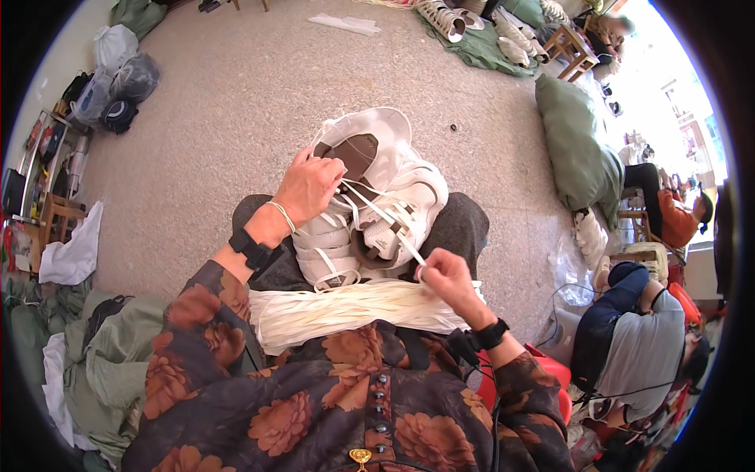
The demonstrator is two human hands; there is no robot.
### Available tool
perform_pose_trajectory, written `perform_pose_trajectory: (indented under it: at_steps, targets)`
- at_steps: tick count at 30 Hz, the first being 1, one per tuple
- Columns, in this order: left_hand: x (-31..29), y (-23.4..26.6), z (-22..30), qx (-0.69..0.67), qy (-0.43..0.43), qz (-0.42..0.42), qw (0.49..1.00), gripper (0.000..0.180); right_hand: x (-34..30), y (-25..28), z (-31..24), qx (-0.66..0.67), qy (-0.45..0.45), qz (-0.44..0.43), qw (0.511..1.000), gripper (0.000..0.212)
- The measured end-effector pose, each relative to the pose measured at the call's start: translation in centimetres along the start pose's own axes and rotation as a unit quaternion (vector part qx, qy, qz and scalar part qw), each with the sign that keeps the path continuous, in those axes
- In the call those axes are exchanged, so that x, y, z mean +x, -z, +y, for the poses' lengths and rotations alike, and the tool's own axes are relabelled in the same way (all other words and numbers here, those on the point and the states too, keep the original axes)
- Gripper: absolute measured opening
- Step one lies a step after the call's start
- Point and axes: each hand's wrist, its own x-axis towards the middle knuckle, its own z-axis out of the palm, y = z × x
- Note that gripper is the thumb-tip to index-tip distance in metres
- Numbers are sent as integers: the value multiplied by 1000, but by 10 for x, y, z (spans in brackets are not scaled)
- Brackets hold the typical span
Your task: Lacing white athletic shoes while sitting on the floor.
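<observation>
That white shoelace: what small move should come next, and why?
Perhaps gently pull the shoelace with the right hand: that hand pinches it, its stretch up toward the left hand looks nearly straight, and other loops over the shoes seem slack.

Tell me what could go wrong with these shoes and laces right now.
Pale shoes are piled between the knees, so a firm tug on the white lace in the right hand might topple one. The lace bundle lies across the lap close to that hand, so strands could snag or slide off.
</observation>
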Motion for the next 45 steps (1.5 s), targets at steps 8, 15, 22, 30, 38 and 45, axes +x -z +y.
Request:
perform_pose_trajectory:
  at_steps: [8,15,22,30,38,45]
  targets:
    - [-3,5,-9,68,-27,49,996,15,-39,27,-43,-79,-74,-62,992,20]
    - [1,-32,51,-44,-128,28,990,18,-60,36,-42,-168,53,-53,983,27]
    - [6,-58,53,-25,-121,-26,992,15,-62,28,-19,-185,23,-55,981,25]
    - [12,-55,51,-79,-136,-28,987,11,31,-29,-12,-471,168,100,860,47]
    - [6,-53,40,-160,-102,-45,981,10,38,-31,-6,-447,140,85,879,39]
    - [5,-50,46,-171,-97,13,980,11,6,3,-15,-317,204,-9,926,34]
